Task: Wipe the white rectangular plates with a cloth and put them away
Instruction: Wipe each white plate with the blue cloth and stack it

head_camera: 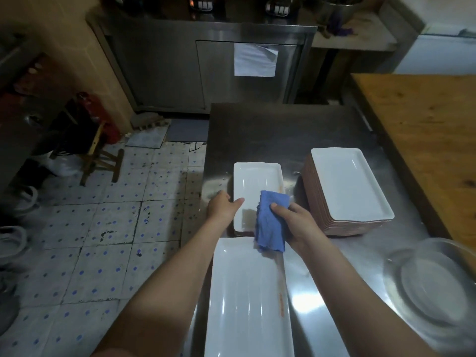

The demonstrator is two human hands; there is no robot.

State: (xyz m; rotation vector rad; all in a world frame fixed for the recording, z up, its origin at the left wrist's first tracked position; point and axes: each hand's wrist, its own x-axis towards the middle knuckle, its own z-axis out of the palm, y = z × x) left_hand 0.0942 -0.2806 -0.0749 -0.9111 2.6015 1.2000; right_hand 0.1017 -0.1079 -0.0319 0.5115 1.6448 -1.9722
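The person's left hand [222, 206] and right hand [298, 222] are bare, with the fingers and the backs of both uncovered. Behind each hand the wrist is bare too. The left forearm [164, 292] and the right forearm [360, 292] run back from the hands uncovered as far as the lower edge of the view, looking broader the farther they are from the hands.

Stainless steel bench [270, 130], scuffed and faintly reflective. Carries a tall stack of white rectangular plates [347, 186] at the right, a low stack [255, 181] mid-bench, one long white plate [247, 292] along the near left edge, and a clear bowl [394, 274] at the near right.
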